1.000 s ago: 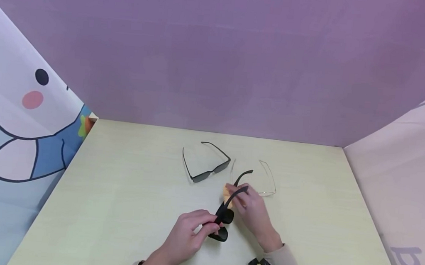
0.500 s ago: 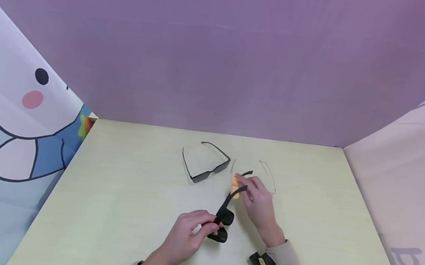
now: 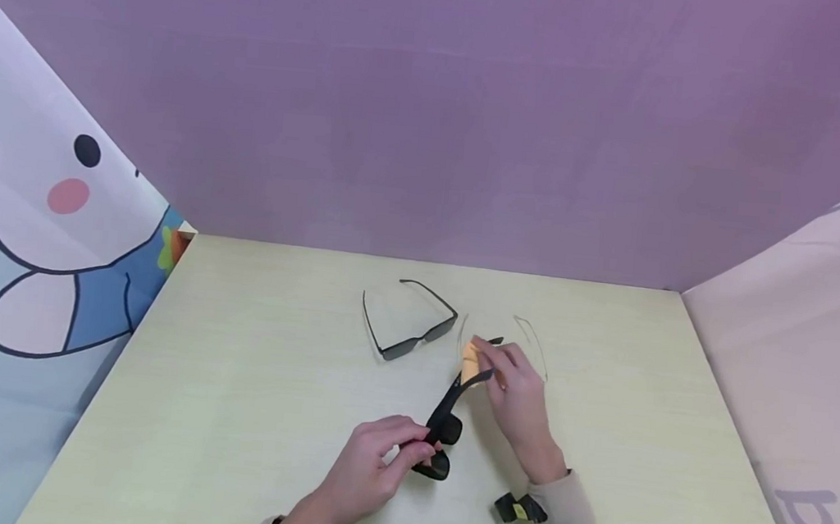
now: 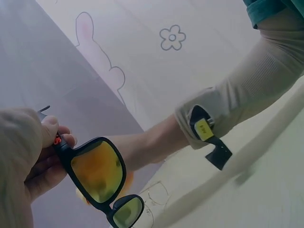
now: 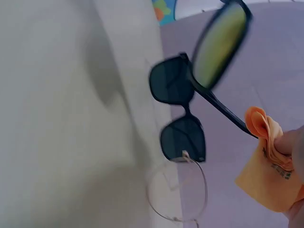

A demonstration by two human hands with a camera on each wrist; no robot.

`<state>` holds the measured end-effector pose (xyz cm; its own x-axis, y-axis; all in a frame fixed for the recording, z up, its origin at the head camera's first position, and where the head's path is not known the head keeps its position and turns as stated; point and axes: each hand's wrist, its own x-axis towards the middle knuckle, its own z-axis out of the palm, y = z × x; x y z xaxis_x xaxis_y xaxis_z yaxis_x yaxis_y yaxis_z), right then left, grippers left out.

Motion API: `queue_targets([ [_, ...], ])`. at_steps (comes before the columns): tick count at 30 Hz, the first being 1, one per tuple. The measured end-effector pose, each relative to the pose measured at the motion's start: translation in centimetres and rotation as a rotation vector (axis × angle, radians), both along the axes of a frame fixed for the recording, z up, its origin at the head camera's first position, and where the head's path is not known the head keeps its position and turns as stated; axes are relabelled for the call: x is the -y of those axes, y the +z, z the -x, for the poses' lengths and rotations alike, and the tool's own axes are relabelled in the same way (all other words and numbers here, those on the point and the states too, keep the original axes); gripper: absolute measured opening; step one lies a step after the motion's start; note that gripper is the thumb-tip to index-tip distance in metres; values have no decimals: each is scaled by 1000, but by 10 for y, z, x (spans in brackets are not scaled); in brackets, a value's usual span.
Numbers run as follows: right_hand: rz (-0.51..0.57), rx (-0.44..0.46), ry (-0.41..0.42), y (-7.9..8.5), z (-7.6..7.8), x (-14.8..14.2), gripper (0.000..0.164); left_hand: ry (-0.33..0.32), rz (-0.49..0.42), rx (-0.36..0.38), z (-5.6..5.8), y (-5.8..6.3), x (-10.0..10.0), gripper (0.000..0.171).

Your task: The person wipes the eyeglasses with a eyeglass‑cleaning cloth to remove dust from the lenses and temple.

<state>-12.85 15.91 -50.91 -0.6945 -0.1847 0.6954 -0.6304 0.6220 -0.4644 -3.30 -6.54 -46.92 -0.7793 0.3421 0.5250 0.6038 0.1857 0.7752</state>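
Observation:
Low over the table, my left hand (image 3: 367,459) pinches black-framed sunglasses (image 3: 449,430) near a hinge. Their temples point away from me, and the lenses look mirrored yellow-orange in the left wrist view. My right hand (image 3: 517,405) pinches a folded orange cleaning cloth (image 3: 469,365) between thumb and fingers. The cloth (image 5: 268,183) wraps one temple of those sunglasses near its tip, as the right wrist view shows. Both lenses stay outside the cloth.
Dark sunglasses (image 3: 401,348) lie unfolded on the pale table (image 3: 233,379), behind the hands. Thin wire-framed glasses (image 5: 206,190) lie beside them, partly hidden by my right hand in the head view. A black device with a yellow label (image 3: 519,510) is on the right wrist.
My right hand has slid the cloth away from me, from further down the temple to near its tip. The left hand and the sunglasses have stayed almost still.

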Motion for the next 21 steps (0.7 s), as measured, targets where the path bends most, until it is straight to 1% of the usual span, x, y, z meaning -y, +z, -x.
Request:
queue_targets([
  [2,10,-15,-31,0,2,-2,28,-4,0,-6,0,0,-1,8],
  [4,7,-6,-26,-3,0,-1,30,-8,-3,-16,1,-1,-1,9],
  [6,-10,22,2,-9,-4,1,32,-18,-12,-3,2,0,-1,9],
  [10,-73,68,90,-18,-13,7,35,-19,-13,-1,1,1,0,11],
  [11,-82,73,108,-19,-14,8,35,-20,-14,5,0,2,1,11],
  [13,-87,74,126,-18,-16,8,35,-14,-8,-14,0,2,2,11],
  [16,-77,67,101,-12,-14,6,35,-14,-10,-13,-1,1,2,10],
  [18,-60,49,57,-7,-11,4,35,-11,-11,-11,-2,0,3,9],
  [20,-39,28,10,-2,-8,1,34,-13,-17,7,-3,0,2,8],
  [21,-27,12,-9,0,-7,0,33,-12,-16,2,-4,0,2,8],
])
